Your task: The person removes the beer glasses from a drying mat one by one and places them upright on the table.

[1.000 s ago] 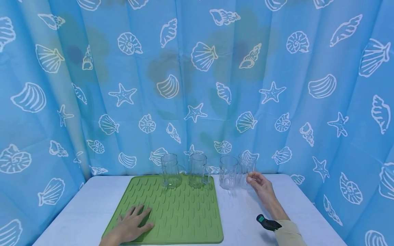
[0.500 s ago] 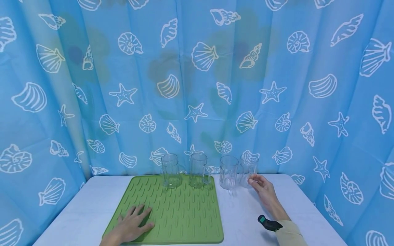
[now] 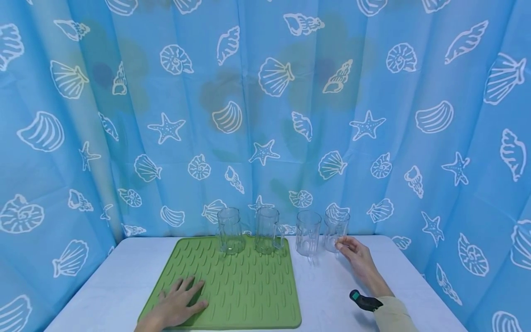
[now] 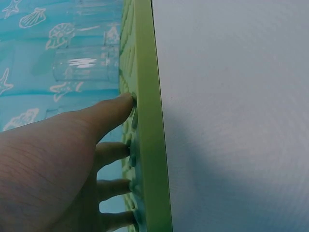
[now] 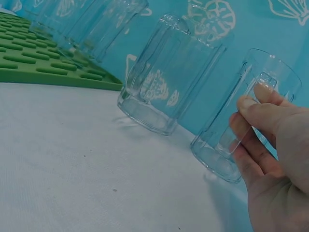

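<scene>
My right hand (image 3: pixel 360 262) holds a clear glass mug (image 3: pixel 336 223) by its handle, at the right end of a row of glass mugs. Thumb and fingers wrap the handle in the right wrist view, and the mug's base (image 5: pixel 215 164) is at the white tabletop. Just left of it, apart, stands another clear mug (image 3: pixel 308 233). Two more mugs, one on the left (image 3: pixel 230 230) and one beside it (image 3: pixel 267 230), stand upright on the far edge of a green ridged mat (image 3: pixel 244 295). My left hand (image 3: pixel 176 304) rests on the mat's near left corner, fingers spread.
A blue curtain (image 3: pixel 249 138) printed with white shells and starfish hangs right behind the mugs and along both sides. A white cloth (image 3: pixel 327 304) covers the table. On my right wrist sits a black strap (image 3: pixel 365 302).
My right hand and the mug it holds have shifted slightly to the right, widening the gap to the neighbouring mug. The left hand stays in place.
</scene>
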### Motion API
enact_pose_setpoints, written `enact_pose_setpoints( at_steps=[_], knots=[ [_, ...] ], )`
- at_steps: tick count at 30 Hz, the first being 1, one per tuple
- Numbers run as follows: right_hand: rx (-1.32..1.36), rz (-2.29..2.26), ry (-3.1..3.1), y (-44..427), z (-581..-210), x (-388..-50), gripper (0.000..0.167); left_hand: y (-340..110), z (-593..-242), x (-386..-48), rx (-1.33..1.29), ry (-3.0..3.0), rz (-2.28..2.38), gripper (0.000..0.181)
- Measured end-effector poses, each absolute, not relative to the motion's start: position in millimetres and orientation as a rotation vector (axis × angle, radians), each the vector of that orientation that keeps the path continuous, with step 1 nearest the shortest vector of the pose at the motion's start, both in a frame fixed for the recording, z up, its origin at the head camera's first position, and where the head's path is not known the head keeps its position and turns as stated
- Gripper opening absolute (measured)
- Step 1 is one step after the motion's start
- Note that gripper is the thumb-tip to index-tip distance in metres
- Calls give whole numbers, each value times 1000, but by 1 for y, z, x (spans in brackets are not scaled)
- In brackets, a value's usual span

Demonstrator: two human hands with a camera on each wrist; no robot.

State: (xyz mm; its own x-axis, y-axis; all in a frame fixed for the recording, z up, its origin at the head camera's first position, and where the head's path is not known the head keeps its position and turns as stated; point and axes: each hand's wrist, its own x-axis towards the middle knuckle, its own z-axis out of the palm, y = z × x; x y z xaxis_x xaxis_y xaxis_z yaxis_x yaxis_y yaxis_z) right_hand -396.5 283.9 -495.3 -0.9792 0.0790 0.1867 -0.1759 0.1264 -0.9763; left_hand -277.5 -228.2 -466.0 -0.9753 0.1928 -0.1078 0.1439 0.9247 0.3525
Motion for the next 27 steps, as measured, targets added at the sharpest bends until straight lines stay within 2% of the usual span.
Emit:
enact_pose_setpoints(
  at_steps=[6, 13, 16, 27],
  knots=[
    [38, 1894, -2264, 282, -491, -396, 42, -230, -466, -277, 256, 2938, 526, 71],
    [-72, 1798, -2289, 279, -483, -392, 67, -232, -466, -275, 264, 2924, 492, 70],
    [-140, 1811, -2247, 279, -478, -391, 71, -231, -466, -275, 262, 2918, 484, 70],
    [-172, 1439, -2122, 273, -459, -381, 62, -230, -470, -278, 257, 2899, 447, 73]
  ],
)
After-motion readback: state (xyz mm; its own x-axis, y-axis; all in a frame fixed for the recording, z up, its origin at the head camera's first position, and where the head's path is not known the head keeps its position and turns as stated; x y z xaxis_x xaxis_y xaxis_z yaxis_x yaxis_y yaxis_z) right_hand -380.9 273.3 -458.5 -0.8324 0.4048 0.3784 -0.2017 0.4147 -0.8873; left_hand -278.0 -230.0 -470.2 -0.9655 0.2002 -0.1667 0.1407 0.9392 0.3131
